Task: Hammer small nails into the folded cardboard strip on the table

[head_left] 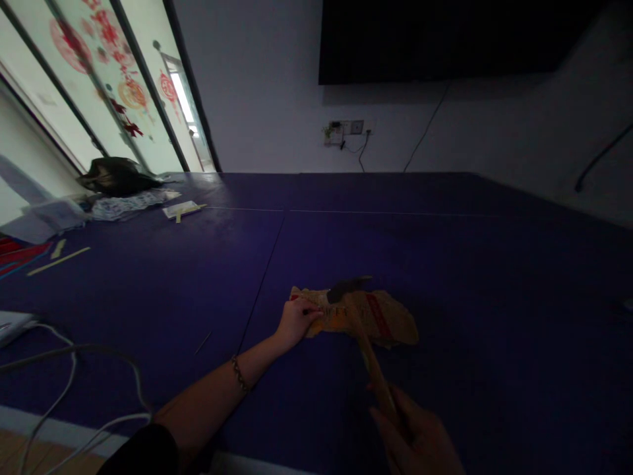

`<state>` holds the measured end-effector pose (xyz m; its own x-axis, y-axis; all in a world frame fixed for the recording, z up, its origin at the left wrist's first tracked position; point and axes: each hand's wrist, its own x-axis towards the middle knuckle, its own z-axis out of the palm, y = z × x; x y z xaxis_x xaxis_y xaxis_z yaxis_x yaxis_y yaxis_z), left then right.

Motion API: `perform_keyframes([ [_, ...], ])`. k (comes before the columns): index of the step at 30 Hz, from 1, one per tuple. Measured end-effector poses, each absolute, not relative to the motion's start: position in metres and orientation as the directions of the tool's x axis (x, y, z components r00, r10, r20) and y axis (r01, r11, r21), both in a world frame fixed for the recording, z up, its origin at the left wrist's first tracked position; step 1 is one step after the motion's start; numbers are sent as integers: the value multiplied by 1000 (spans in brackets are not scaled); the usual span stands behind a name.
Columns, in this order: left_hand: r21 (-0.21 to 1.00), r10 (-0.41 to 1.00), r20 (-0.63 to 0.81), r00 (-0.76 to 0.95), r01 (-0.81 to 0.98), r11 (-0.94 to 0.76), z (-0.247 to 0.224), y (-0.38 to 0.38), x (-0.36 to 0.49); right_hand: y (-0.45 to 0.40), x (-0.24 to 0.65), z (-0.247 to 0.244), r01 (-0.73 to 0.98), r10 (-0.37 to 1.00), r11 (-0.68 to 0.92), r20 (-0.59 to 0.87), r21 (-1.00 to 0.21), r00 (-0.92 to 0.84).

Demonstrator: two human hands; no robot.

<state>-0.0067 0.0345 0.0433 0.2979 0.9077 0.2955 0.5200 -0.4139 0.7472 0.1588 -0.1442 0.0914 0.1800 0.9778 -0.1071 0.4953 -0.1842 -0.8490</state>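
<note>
A torn piece of brown cardboard (393,316) with a dark red stripe lies flat on the purple tabletop (316,244). My right hand (420,435) is wrapped round the wooden handle of a claw hammer (372,366). The dark hammer head is over the middle of the cardboard; I cannot tell whether it touches. My left hand (298,321) rests at the cardboard's left end, thumb and fingers pinched together close to the hammer head. Whatever lies between those fingertips is too small and dark to make out.
Left of my arm lies a thin dark stick (202,343). Cables (69,369) loop at the lower left beside a white device (17,323). Yellowish strips (58,261), a black bag (119,175) and plastic wrapping (128,203) lie far left. A wall screen (445,39) hangs ahead.
</note>
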Motion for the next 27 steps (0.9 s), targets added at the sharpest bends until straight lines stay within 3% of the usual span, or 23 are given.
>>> perform_keyframes([
  [4,746,899,315,304,507,-432,43,35,-5,-132,141,93,568,979,-164,-63,-806,192],
  [17,782,919,268,288,492,-382,38,39,-4,-130,138,68,660,986,-168,-142,-733,93],
  [27,778,920,252,301,503,-377,42,37,-4,-129,139,66,643,989,-138,-75,-753,124],
])
